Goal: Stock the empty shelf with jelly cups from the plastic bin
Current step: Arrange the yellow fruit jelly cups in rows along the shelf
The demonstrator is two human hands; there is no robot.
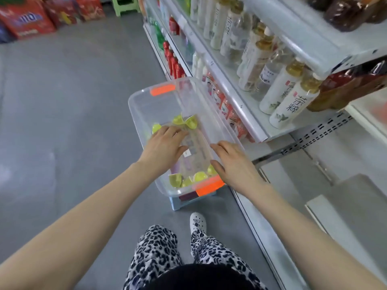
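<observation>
Both hands are down in the bin with fingers straight and spread, holding nothing. Left hand (pixel 165 145) hangs over the middle, fingertips just beside one yellow-green jelly cup (pixel 156 128). Right hand (pixel 234 164) is at the near right corner, thumb beside another cup (pixel 211 170).

Jelly cups: all in the clear plastic bin (pixel 136 114), a few at the far end (pixel 191 122) and a cluster along the near wall (pixel 175 180). Middle of the bin floor is bare, and a printed sheet shows through it, text unreadable. There is an orange latch (pixel 209 186) at each end. Bin sits on a light-blue stool (pixel 184 200), its rim overhanging the stool.

Right of it, shelf rack (pixel 247 114), its edge close to the bin's long side. Tea bottles (pixel 293 105) have white labels with big black Chinese characters, look like 茶粹. Red bottles (pixel 176 63) sit lower down, labels too blurred. Lowest white shelf (pixel 356 206) near the right arm is bare.

Left side is open grey floor (pixel 73 101). Red bags (pixel 27 19) at the far end, lettering blurred.
</observation>
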